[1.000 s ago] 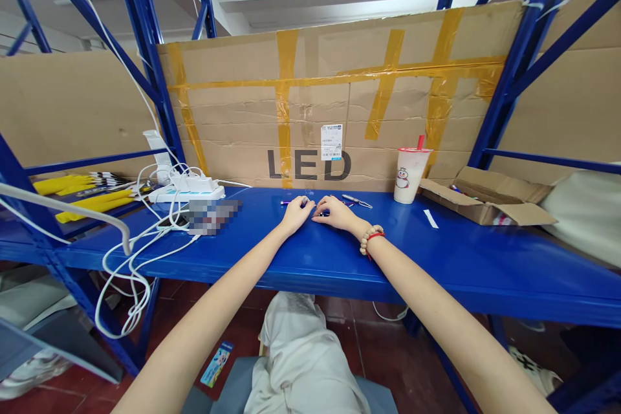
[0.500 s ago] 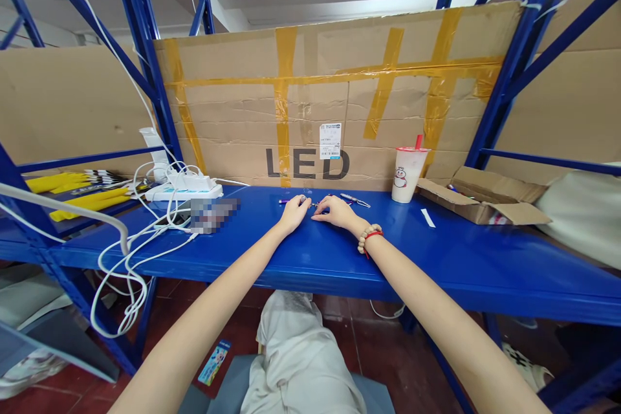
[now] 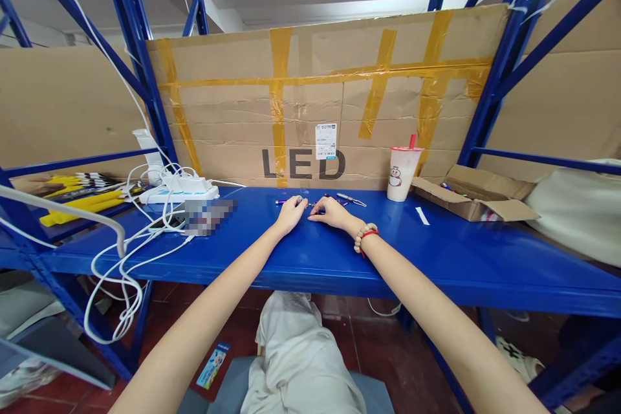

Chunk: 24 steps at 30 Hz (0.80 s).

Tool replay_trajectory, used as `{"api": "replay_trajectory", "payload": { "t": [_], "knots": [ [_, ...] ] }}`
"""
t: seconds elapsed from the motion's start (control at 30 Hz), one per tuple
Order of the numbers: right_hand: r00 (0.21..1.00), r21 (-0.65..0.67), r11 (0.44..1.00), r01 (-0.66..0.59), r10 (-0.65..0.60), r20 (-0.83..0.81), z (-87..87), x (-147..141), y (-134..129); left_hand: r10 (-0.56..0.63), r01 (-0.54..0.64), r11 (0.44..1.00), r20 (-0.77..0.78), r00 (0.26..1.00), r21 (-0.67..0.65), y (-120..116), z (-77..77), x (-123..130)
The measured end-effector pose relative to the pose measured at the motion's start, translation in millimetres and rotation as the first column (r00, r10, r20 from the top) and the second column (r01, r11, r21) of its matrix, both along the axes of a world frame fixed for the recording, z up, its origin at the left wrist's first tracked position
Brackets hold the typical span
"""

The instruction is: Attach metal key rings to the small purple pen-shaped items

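Both of my hands are close together over the blue tabletop (image 3: 272,252), near its back. My left hand (image 3: 291,213) has its fingers closed around a slim purple pen (image 3: 280,202), whose end sticks out to the left. Just right of it, my right hand (image 3: 332,213) is pinched, the fingertips near the pen's other end; whatever small part they hold is too small and covered to name. Behind my right hand lies another pen (image 3: 351,199), silvery and slanted, with purple pieces partly hidden by the fingers. A beaded bracelet (image 3: 361,237) circles my right wrist.
A cup with a red straw (image 3: 405,171), a paper strip (image 3: 422,216) and an open cardboard box (image 3: 478,197) are on the right. White cables (image 3: 119,272) and a power strip (image 3: 194,189) crowd the left, beyond them yellow bundles (image 3: 82,206). Cardboard (image 3: 233,116) walls the back.
The view has shifted slightly, so everything on the table appears a little further left. My hands keep nearly the same pose. A tan shape, possibly another person's hand, now shows by the yellow bundles.
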State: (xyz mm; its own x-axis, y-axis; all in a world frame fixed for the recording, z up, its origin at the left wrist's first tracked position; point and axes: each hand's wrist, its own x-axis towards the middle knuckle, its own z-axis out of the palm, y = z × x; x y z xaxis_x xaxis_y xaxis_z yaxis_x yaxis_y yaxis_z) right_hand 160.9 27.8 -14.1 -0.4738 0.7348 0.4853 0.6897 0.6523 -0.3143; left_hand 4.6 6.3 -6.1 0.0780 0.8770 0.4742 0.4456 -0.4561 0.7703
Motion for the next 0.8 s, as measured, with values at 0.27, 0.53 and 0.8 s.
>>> {"api": "replay_trajectory", "payload": {
  "t": [0.27, 0.53, 0.8],
  "knots": [
    [0.996, 0.079, 0.997, -0.026, 0.019, 0.086, 4.7, 1, -5, -0.023, 0.023, 1.0, 0.005, 1.0, 0.012, 2, -1.5, 0],
    [0.933, 0.143, 0.965, 0.219, -0.164, -0.321, 21.5, -4, -22, -0.054, 0.055, 0.998, -0.131, 0.99, 0.008, 0, -2.6, -1],
    [0.887, 0.069, 0.995, 0.074, -0.034, -0.461, 24.4, -16, -31, -0.056, 0.074, 0.996, -0.287, 0.956, 0.052, 6, -7.8, -3]
  ]
}}
